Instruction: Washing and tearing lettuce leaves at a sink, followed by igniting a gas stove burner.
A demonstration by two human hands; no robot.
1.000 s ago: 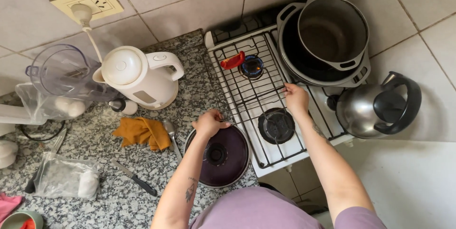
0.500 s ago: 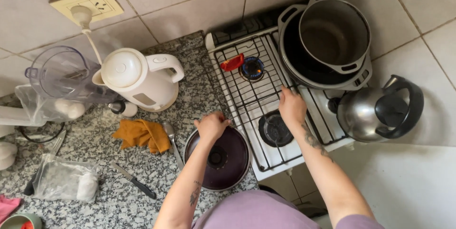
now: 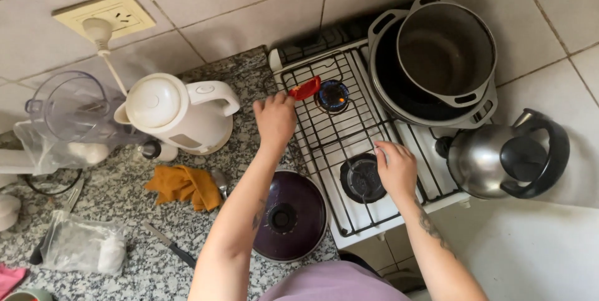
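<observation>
Two hands on white gas stove [image 3: 430, 145]: our left hand [image 3: 274, 120] pinches small red lighter [image 3: 304, 88] beside rear burner [image 3: 333, 96], blue flame lit there. Our right hand [image 3: 394, 167], fingers loosely curled, empty, rests on unlit front burner [image 3: 362, 179]. Dark round lid [image 3: 291, 215] lies near.

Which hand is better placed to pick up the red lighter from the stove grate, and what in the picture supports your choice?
Left. The left hand already reaches the red lighter on the stove grate by the rear burner. The right hand rests farther off, beside the front burner.
</observation>
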